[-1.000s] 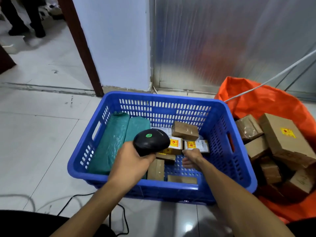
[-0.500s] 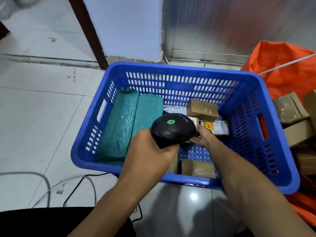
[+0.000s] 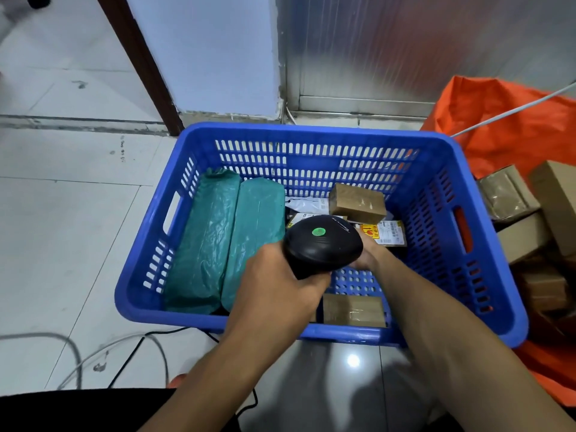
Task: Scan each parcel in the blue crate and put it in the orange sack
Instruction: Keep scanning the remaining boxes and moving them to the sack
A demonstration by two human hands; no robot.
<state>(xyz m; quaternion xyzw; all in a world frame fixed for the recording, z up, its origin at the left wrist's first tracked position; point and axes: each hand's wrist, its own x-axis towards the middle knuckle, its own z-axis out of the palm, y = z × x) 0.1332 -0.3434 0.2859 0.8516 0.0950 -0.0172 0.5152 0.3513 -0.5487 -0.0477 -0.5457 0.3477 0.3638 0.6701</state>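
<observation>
**Scanner held over the parcels in the blue crate**

A black scanner (image 3: 324,243), marked with a green dot on top, is gripped by the left hand (image 3: 277,285), whose fingers are curled round the handle. It is held over the middle of the blue crate (image 3: 311,134), which is set on the tiled floor (image 3: 62,213). The right hand (image 3: 366,252) is reached into the crate just beyond the scanner and is largely hidden behind it; whether its fingers are spread or clamped on a parcel cannot be told.

Inside the crate, two long green parcels (image 3: 224,238) are laid side by side along the left part. A small brown box (image 3: 357,203) is seen at the far right, resting on other parcels, and a labelled parcel (image 3: 388,233) with a yellow and red sticker is found just right of the scanner. Another brown box (image 3: 353,310) is placed against the near wall.

To the right of the crate, the orange sack (image 3: 498,120) is spread open, and several cardboard boxes (image 3: 511,194) are held in it. A white cord (image 3: 514,112) is stretched across the sack. Cables (image 3: 74,353) are trailed over the floor at the near left
</observation>
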